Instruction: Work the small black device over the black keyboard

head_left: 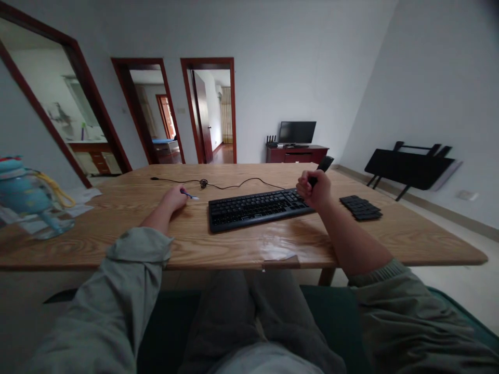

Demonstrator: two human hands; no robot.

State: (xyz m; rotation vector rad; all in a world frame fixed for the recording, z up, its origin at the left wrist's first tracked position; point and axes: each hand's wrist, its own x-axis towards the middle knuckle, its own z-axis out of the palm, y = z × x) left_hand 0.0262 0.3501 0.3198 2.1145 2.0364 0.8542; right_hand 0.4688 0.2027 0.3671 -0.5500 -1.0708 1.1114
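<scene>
Sitting at the bench (351, 244), we work on the keyboard (255, 208) at twelve o'clock; our right hand (315, 189) grips a dark tool (323, 166), the left hand (175, 197) pinches a small pen-like piece (189, 195). Loose keycaps (360, 206) lie at two o'clock; steadying comes next, we judge.

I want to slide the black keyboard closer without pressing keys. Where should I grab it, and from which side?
Probably by its short left end: the keyboard lies flat on the wooden table, and that end is bare, with the left hand close by. The right hand, fisted around a dark object, hovers at its right end, and the cable leaves the back.
</scene>
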